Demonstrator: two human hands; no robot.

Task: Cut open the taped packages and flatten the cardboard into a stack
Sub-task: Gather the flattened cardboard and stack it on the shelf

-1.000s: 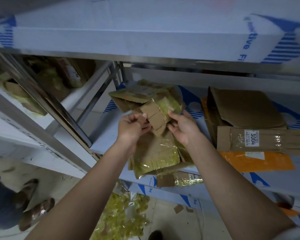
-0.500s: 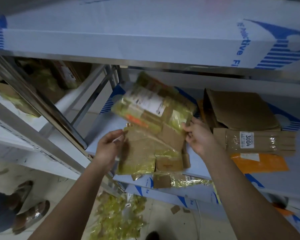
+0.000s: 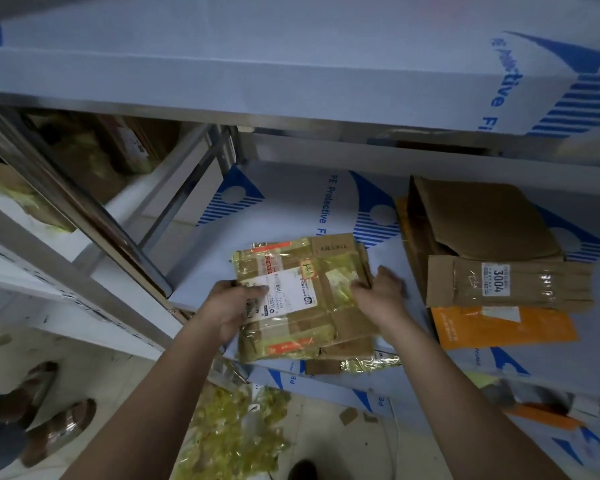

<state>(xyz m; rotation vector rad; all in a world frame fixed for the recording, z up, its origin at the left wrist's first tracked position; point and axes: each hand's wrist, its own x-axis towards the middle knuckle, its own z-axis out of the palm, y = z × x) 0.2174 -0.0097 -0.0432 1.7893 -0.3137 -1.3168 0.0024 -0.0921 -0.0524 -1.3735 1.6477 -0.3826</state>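
Note:
A flattened cardboard package [image 3: 305, 299], wrapped in yellowish tape with a white shipping label, lies on the shelf [image 3: 291, 206] near its front edge. My left hand [image 3: 229, 306] grips its left edge, thumb over the label. My right hand [image 3: 378, 289] presses on its right side with curled fingers at the edge. More flattened pieces and tape scraps stick out underneath it at the front.
To the right lie a folded brown carton [image 3: 482, 220], a flat piece labelled 3004 [image 3: 506, 282] and an orange mailer [image 3: 499, 327]. Crumpled yellow tape [image 3: 236, 434] lies on the floor below. A metal shelf post [image 3: 84, 209] runs at left, and another shelf hangs overhead. Someone's sandalled feet [image 3: 45, 410] stand at lower left.
The package was held up and turned over in both hands; now it lies flat, label up, on the shelf pile with both hands on its sides.

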